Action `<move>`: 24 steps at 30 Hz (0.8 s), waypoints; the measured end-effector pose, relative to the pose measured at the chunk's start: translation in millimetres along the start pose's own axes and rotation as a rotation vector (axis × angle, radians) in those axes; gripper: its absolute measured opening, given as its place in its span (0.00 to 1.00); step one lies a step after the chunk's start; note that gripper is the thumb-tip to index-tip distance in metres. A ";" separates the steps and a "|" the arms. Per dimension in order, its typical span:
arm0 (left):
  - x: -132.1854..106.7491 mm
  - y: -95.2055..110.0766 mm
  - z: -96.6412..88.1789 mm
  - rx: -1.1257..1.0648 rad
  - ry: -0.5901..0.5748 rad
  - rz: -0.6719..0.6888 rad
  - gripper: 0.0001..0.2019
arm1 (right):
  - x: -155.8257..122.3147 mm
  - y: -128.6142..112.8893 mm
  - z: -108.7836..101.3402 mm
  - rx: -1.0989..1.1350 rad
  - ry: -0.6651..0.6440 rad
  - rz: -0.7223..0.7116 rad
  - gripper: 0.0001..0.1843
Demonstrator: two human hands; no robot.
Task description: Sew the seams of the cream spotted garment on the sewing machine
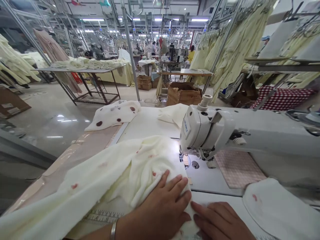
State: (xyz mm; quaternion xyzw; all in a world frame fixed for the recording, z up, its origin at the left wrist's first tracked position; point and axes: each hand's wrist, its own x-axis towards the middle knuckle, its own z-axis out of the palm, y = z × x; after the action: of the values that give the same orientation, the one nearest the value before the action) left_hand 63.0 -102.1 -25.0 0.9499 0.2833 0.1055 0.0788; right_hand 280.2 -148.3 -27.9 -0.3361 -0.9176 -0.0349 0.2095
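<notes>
Cream fleecy fabric (150, 156) with small reddish prints lies in folds on the sewing machine bed, its upper right edge by the needle area. My left hand (162, 203), with a silver bangle at the wrist, rests flat on this fabric with fingers spread. Just to its right, my right hand (222, 220) has its fingertips together at the fabric's right edge; its palm side is hidden. The white sewing machine (200, 130) stands beyond both hands, its lamp lighting the fabric near the presser foot.
A spotted cloth piece (115, 115) lies at the table's back left. Another cream piece (280, 203) sits at right, near a pink checked patch (237, 168). Printed rulers (105, 215) run along the front. Cardboard box (183, 93), side table (82, 69) and hanging garments (232, 50) stand behind.
</notes>
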 end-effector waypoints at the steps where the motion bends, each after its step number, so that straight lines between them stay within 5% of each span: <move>1: 2.9 -6.3 -2.8 -0.024 0.004 -0.002 0.19 | 2.8 2.4 2.3 0.012 -0.003 0.015 0.10; 13: 53.2 -96.1 -17.8 0.007 0.082 0.159 0.12 | 56.9 49.3 24.1 -0.131 0.061 0.111 0.14; 21: 75.7 -127.8 -23.2 0.067 0.105 0.059 0.09 | 53.6 62.3 40.6 -0.105 0.062 0.127 0.12; 24: 73.3 -122.7 -23.3 0.083 0.115 -0.003 0.09 | 54.1 57.6 34.9 -0.089 0.056 0.135 0.12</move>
State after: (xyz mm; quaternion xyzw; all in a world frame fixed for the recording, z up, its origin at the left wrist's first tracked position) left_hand 53.2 42.2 -16.9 0.9443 0.2928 0.1482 0.0229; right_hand 266.8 -64.1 -42.0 -0.4048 -0.8843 -0.0709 0.2218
